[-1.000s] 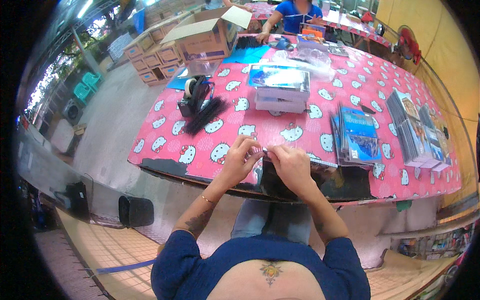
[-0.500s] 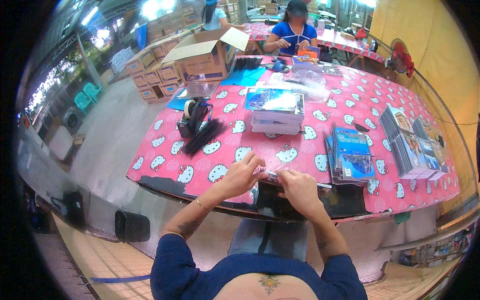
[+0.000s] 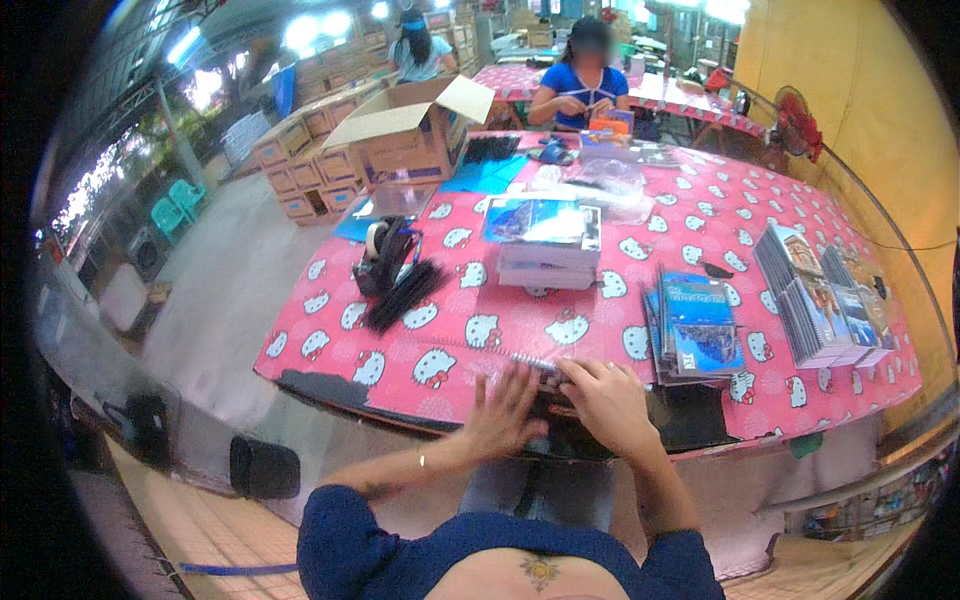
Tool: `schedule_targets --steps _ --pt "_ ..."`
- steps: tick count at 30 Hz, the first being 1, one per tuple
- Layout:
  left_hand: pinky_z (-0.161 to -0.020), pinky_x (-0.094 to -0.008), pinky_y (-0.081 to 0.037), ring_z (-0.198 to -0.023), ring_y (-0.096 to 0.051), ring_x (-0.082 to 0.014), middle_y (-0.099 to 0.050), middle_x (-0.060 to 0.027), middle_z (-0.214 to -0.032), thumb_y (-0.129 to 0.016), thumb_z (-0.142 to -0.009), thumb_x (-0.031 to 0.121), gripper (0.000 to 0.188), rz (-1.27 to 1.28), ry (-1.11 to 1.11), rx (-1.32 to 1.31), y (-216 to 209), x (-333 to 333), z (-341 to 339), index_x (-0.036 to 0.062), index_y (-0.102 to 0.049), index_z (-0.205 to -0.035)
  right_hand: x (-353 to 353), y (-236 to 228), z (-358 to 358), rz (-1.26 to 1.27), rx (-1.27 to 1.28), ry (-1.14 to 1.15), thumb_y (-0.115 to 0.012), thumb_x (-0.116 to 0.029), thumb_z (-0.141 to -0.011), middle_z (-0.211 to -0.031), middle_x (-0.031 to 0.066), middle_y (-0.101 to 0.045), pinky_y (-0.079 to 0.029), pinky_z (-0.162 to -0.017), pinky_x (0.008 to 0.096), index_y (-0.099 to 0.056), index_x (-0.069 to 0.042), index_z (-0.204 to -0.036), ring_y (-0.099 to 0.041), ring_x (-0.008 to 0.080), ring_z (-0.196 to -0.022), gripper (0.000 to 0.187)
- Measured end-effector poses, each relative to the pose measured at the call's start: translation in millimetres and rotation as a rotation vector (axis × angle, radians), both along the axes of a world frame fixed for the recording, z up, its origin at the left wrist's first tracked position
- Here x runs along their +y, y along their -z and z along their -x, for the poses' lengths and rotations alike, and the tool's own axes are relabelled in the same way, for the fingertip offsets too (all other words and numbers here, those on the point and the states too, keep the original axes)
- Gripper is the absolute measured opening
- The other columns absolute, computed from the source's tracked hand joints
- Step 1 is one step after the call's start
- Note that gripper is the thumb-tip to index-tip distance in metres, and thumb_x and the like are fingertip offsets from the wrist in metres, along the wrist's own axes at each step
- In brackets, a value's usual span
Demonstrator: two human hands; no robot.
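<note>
At the table's near edge, both my hands are over a small dark booklet (image 3: pixel 550 378), mostly hidden beneath them. A thin spiral coil (image 3: pixel 490 349) runs left from its upper edge, over the pink cloth. My left hand (image 3: pixel 503 408) lies palm down with fingers stretched out, touching the booklet's left part. Fingers of my right hand (image 3: pixel 608 402) are bent round its right upper edge; the thumb is hidden. Ahead is a stack of booklets (image 3: pixel 545 245) with a blue picture on top. To the right lie several blue booklets (image 3: pixel 700 330).
A bundle of black coils (image 3: pixel 405 297) lies beside a tape dispenser (image 3: pixel 382 250) on the left. Tall booklet stacks (image 3: pixel 815 310) stand far right. An open carton (image 3: pixel 405 145) and a plastic bag (image 3: pixel 610 190) are farther back. A person in blue (image 3: pixel 580 90) sits across the table.
My left hand has gone from a bent-finger hold to lying flat with fingers stretched, lower down. The right hand has shifted slightly. The coil now shows extending to the left.
</note>
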State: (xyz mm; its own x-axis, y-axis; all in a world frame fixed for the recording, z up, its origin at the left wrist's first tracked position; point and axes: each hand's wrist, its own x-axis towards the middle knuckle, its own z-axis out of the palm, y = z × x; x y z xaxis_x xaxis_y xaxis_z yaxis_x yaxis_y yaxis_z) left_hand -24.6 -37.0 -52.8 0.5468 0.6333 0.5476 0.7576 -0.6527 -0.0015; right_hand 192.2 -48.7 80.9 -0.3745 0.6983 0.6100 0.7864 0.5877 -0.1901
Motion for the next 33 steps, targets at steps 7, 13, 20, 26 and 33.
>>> schedule_targets --steps 7,13,20,26,33 --pt "-0.116 -0.063 0.004 -0.152 -0.006 -0.0385 -0.016 -0.0244 -0.162 -0.036 -0.099 0.06 0.085 -0.101 0.03 0.089 -36.3 16.5 -8.4 -0.0028 -0.022 -0.154 -2.9 5.7 -22.8 0.273 -0.006 0.042 -0.064 -0.02 -0.088 -0.085 0.0101 -0.069 -0.053 -0.066 0.0444 -0.069 -0.017 -0.113 -0.068 0.0312 -0.075 0.025" --pt "-0.117 -0.0625 0.001 -0.152 -0.008 -0.0394 -0.017 -0.024 -0.162 -0.037 -0.098 0.06 0.086 -0.076 0.244 0.198 -7.3 -12.1 2.4 -0.0049 -0.024 -0.153 7.0 5.3 -23.2 0.363 -0.017 -0.012 -0.062 -0.021 -0.09 -0.09 0.012 -0.071 -0.053 -0.068 0.0456 -0.069 -0.016 -0.114 -0.069 0.0333 -0.078 0.026" --pt "-0.119 -0.0587 -0.001 -0.152 -0.013 -0.0356 -0.022 -0.023 -0.161 -0.04 -0.097 0.059 0.085 -0.074 0.016 0.312 -86.9 36.6 -30.1 -0.0044 -0.027 -0.152 8.1 2.4 -24.2 0.44 0.029 -0.001 -0.065 -0.021 -0.088 -0.093 0.0153 -0.07 -0.052 -0.07 0.0466 -0.068 -0.015 -0.118 -0.068 0.0354 -0.083 0.031" --pt "-0.119 -0.0596 -0.008 -0.15 -0.018 -0.039 -0.023 -0.0266 -0.159 -0.043 -0.097 0.055 0.083 -0.035 0.215 0.057 -56.5 26.0 -33.7 -0.0064 -0.027 -0.15 3.5 10.4 -25.6 0.335 0.027 0.025 -0.067 -0.022 -0.087 -0.093 0.0145 -0.071 -0.052 -0.072 0.0459 -0.059 -0.012 -0.13 -0.068 0.0349 -0.084 0.045" --pt "-0.117 -0.0629 -0.011 -0.15 -0.017 -0.0387 -0.026 -0.026 -0.158 -0.047 -0.093 0.06 0.089 -0.014 0.241 0.151 -64.3 1.2 -36.8 -0.0065 -0.029 -0.149 -13.0 39.6 -80.3 0.463 0.771 -0.147 -0.082 -0.015 -0.077 -0.112 0.0146 -0.07 -0.052 -0.091 0.0356 -0.049 -0.006 -0.14 -0.067 0.0252 -0.105 0.072"
